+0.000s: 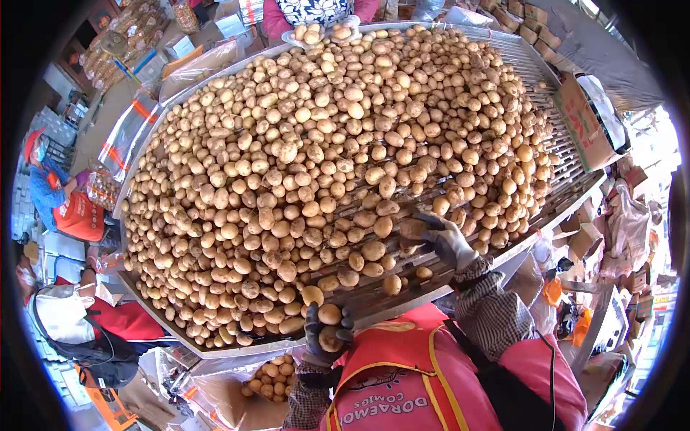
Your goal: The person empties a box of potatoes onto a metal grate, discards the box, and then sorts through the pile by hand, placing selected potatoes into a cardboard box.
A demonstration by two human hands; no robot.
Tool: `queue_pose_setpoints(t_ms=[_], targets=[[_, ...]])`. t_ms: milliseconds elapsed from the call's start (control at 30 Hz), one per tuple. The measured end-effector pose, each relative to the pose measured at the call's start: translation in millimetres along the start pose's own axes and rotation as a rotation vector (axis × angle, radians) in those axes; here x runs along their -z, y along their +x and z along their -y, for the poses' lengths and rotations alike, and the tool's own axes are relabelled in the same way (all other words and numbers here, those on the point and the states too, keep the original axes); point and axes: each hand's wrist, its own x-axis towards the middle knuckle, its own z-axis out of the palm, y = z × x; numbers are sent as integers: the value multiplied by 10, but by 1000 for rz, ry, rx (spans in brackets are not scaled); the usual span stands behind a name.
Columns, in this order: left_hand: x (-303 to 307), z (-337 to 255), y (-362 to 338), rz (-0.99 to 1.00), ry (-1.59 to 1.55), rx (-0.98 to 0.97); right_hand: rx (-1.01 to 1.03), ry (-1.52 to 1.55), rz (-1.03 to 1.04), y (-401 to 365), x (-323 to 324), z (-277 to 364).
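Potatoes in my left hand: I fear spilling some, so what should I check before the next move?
1. Grip of the left hand on its potatoes: ok, fingers curl round two.
2. Grip of the right hand on the single potato: cannot tell, fingertips lie on it.
3. Both hands gloved: ok.
4. The bag below the table edge, near the left hand: ok, part filled.
5. The pile clear of the table's near rim: not ok, potatoes lie against it.

One left hand (327, 336); one right hand (447, 241); one table (537, 68); countless potatoes (323, 144)
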Motion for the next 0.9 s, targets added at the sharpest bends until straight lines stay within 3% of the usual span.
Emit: queue_pose_setpoints(t_ms=[33, 67, 100, 167, 233, 267, 300, 333, 400, 433, 467, 500, 567, 633, 700, 767, 800, 833, 900], targets=[[4, 29, 2, -2, -6, -1, -186, 462, 51, -173, -95, 216], [-13, 64, 2, -93, -1, -98, -209, 266, 77, -319, -183, 462], [-45, 82, -12, -185, 6, -196, -213, 268, 81, -333, -264, 413], [-89, 53, -13, -115, -46, -153, -222, 413, 83, -345, -415, 261], [-10, 66, 58, -32, 284, -173, -47, 189, 246, -347, -551, 155], [27, 90, 46, -48, 759, -268, 52, 87, 310, -353, -620, 102], [-27, 143, 48, -65, 753, -293, -305, 563, 371, -353, -767, 86], [-122, 214, 62, -78, 736, -181, -293, 392, 363, -386, -933, 147], [-141, 291, 148, -141, 745, -26, 31, -94, 427, -428, -1177, 98], [-5, 308, 188, -146, 739, -40, 237, -323, 405, -451, -1294, 24], [190, 322, 237, -178, 822, -178, 72, -374, 461, -533, -1363, 284], [333, 327, 263, -210, 902, -314, 68, -378, 472, -533, -1440, 277], [500, 273, 286, -115, 948, -386, 175, -613, 280, -528, -1564, 196], [610, 256, 316, -84, 1039, -559, 212, -668, 252, -458, -1679, 141], [599, 273, 252, -19, 1020, -636, 105, -539, 342, -426, -1718, 172], [382, 274, 118, -182, 790, -385, -14, -622, 368, -379, -1664, 83], [270, 248, 62, -158, 702, -270, 113, -599, 393, -355, -1628, -80], [307, 248, 48, -158, 695, -278, 241, -573, 417, -334, -1641, -124], [541, 248, 90, -153, 833, -361, 52, -300, 404, -234, -1670, -110]])
